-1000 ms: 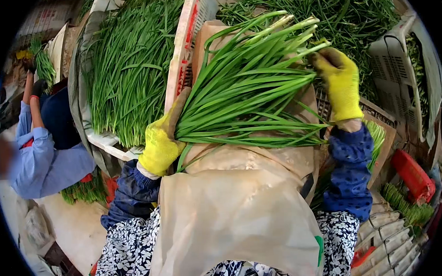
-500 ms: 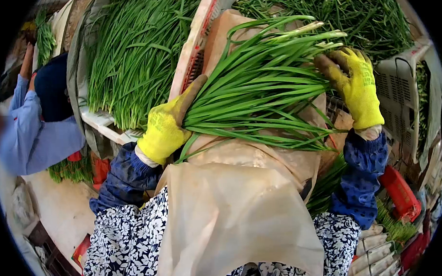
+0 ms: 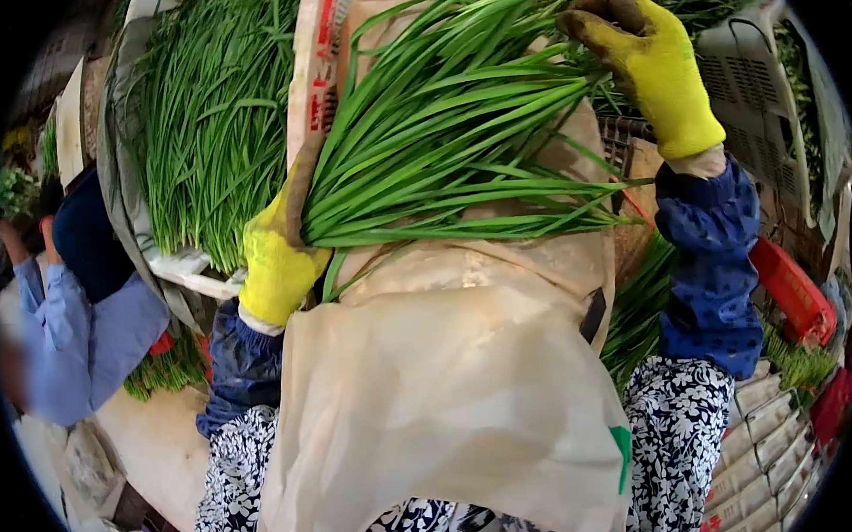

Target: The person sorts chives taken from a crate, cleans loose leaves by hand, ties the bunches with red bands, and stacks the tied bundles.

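Note:
A loose bunch of garlic chives (image 3: 459, 141) lies fanned across the plastic-covered surface before me, pale stem ends toward the upper right. My left hand (image 3: 287, 248), in a yellow glove with a dirty brown palm, holds the leaf ends at the left. Its thumb points up along the bunch, while the other fingers are mostly hidden by the leaves. By the stem ends is my right hand (image 3: 640, 52), gloved the same way. Its fingers curl in to the thumb, and anything pinched there is too small to make out.
More chives (image 3: 216, 132) fill a lined crate at the left, beside a white crate edge (image 3: 308, 71). A grey plastic crate (image 3: 747, 100) and a red container (image 3: 793, 293) stand at the right. A co-worker in a blue sleeve (image 3: 67, 320) sits far left. A beige apron (image 3: 432, 399) covers my lap.
The view has shifted, so most things sit lower or further left. My right hand has moved up along the stem ends, its fingers more curled. My left hand stays at the leaf ends.

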A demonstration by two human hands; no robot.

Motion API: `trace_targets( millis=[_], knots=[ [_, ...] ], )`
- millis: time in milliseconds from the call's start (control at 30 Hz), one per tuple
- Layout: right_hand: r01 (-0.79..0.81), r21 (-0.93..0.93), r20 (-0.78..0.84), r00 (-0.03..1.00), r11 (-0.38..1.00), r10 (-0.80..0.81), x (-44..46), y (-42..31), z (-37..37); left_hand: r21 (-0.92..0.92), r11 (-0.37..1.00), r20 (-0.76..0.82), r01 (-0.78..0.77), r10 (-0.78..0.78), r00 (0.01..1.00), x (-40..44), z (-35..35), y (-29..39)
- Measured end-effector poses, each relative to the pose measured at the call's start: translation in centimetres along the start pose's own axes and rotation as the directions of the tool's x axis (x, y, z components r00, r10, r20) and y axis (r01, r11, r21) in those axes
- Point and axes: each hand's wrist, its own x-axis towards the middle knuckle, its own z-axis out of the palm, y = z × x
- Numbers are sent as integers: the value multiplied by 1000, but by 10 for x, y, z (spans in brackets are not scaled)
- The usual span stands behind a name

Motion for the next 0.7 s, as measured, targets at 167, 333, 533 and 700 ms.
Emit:
trace_targets(
  millis=[167, 333, 533, 700],
  knots=[
    [15, -279, -500, 852, 960, -159, 19, 58, -75, -6, 1000, 6, 22, -22, 1000, -1, 3, -3],
    [-403, -264, -330, 891, 876, 311, -19, 44, -59, -173, 982, -6, 82, -85, 996, -5, 10, -14],
    [-414, 356, 96, 908, 838, 408, -28, 36, 16, -86, 994, 10, 68, -68, 998, -4, 7, -11],
    [-170, -272, -172, 977, 947, 126, -11, 60, 16, -88, 995, 11, 53, -52, 999, -6, -1, -10]
  ],
)
